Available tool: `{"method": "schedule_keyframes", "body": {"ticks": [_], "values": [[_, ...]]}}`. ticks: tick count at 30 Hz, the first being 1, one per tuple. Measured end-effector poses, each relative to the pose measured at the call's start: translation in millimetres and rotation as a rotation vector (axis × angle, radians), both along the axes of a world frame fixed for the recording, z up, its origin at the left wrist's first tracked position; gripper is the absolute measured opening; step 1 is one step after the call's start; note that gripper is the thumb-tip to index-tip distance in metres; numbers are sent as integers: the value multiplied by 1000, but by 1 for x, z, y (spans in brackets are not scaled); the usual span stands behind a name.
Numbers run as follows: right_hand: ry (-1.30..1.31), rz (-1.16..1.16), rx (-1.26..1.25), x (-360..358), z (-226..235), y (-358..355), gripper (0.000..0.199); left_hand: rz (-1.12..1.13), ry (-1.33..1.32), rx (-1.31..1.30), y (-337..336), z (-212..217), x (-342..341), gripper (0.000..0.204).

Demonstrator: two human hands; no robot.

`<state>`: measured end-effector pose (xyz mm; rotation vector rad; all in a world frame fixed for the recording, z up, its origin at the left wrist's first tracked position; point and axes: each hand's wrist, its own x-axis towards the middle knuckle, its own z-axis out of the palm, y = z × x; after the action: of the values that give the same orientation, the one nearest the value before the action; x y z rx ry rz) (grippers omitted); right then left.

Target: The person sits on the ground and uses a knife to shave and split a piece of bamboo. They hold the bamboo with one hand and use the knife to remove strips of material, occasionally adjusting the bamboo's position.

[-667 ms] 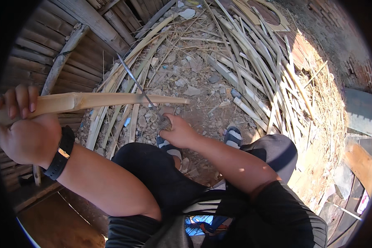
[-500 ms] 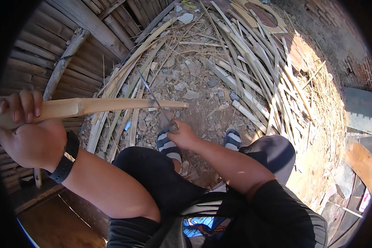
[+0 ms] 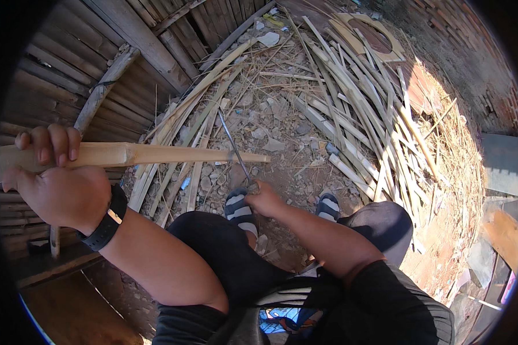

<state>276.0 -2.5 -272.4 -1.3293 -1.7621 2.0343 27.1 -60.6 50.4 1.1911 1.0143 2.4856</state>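
Bamboo stick (image 3: pixel 155 154) is held level by left hand (image 3: pixel 54 178), fingers (image 3: pixel 54 144) wrapped over its thick end; thin knife (image 3: pixel 234 149) is clenched in right hand (image 3: pixel 265 198), blade pointing twd. bamboo pile (image 3: pixel 351 109).

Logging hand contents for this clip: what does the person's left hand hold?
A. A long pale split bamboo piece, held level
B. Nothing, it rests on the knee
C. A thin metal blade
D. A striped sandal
A: the left hand is wrapped around the thick end of the bamboo piece, which reaches level toward the right, while the right hand grips the thin blade.
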Motion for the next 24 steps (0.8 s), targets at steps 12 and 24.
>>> {"method": "schedule_keyframes", "body": {"ticks": [12, 24], "values": [[-21, 0, 322, 3, -23, -12, 47, 41, 9, 22, 8, 5, 19, 50], [132, 98, -64, -9, 30, 9, 40, -64, -1, 36, 6, 3, 12, 53]]}}
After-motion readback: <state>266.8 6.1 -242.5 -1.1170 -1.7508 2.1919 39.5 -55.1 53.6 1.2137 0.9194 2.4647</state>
